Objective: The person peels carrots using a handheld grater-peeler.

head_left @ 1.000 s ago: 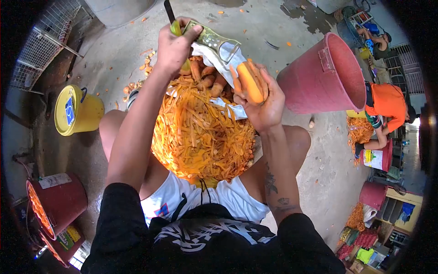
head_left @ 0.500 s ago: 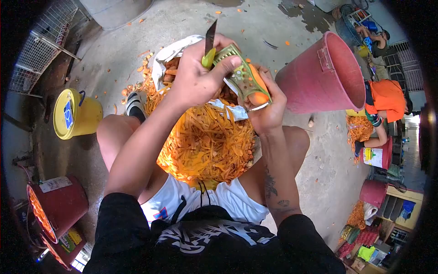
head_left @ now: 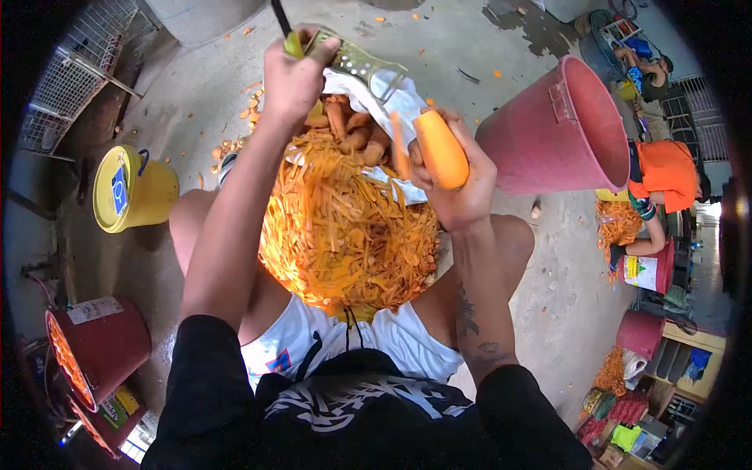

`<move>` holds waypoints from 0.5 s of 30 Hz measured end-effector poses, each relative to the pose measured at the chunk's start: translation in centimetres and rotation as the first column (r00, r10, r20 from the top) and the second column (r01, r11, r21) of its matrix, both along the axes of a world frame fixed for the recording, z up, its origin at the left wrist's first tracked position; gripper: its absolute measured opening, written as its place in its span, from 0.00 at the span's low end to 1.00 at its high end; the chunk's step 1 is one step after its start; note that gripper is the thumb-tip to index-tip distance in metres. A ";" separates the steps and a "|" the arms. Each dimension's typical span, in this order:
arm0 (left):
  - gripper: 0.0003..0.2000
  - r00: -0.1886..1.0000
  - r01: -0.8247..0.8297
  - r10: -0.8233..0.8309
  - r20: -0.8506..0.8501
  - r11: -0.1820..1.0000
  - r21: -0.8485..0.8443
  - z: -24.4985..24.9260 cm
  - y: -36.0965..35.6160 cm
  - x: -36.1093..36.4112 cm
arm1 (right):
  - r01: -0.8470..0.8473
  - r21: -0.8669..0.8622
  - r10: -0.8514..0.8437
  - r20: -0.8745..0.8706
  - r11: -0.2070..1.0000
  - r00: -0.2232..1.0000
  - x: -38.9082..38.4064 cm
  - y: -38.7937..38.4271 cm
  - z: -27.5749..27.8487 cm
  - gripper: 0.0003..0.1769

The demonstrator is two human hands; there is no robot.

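My left hand (head_left: 296,82) is raised, its fingers closed around a flat green peeler (head_left: 356,61) with small holes in it. A knife (head_left: 291,41) with a yellow-green handle and dark blade also sticks up from that hand. In my right hand (head_left: 462,184) is a peeled, bright orange carrot (head_left: 442,150), held tilted. An orange strip of peel (head_left: 399,145), blurred, hangs in the air just left of the carrot. Below both hands, a large heap of carrot peelings (head_left: 352,243) lies between my legs. Unpeeled carrots (head_left: 356,129) show in a white sack (head_left: 399,98) behind the heap.
A big pink bin (head_left: 533,133) stands close on the right. To the left are a yellow bucket (head_left: 153,192) and a dark red bucket (head_left: 117,345) holding orange pieces. A person in an orange shirt (head_left: 666,176) bends at far right; another sits beyond. Peel scraps dot the floor.
My left hand has moved up and left with the peeler and knife, away from the carrot. The carrot is now fully in sight in my right hand, and a peel strip has come loose.
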State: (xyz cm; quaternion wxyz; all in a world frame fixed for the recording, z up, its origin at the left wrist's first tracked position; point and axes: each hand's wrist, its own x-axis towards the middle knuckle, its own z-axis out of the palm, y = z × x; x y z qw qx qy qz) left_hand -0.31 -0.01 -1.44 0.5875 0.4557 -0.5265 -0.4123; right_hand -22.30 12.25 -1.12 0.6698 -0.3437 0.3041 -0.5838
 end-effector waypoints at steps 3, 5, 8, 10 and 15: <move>0.10 0.998 0.057 -0.057 0.008 0.998 0.019 1.9 4.4 -2.8 | -0.074 0.128 0.056 0.138 0.989 0.989 -0.2 -0.4 0.1 0.15; 0.09 0.977 0.200 -0.179 0.116 0.958 -0.205 1.9 6.6 -4.1 | 0.177 0.250 -0.214 0.129 0.952 0.968 0.3 -0.8 -0.4 0.16; 0.08 0.972 0.230 -0.231 -0.035 0.973 -0.030 2.0 4.9 -2.6 | 0.050 -0.016 -0.046 0.209 0.999 0.977 0.5 0.0 -0.6 0.21; 0.06 0.987 0.105 -0.111 -0.114 0.993 -0.060 -0.3 0.9 -0.7 | 0.021 0.023 -0.024 0.145 1.000 0.989 0.5 0.1 -0.2 0.21; 0.10 0.993 0.117 -0.117 0.007 0.993 0.026 0.9 5.0 -3.3 | 0.007 0.222 -0.042 0.155 0.975 0.987 0.0 -0.5 -0.9 0.21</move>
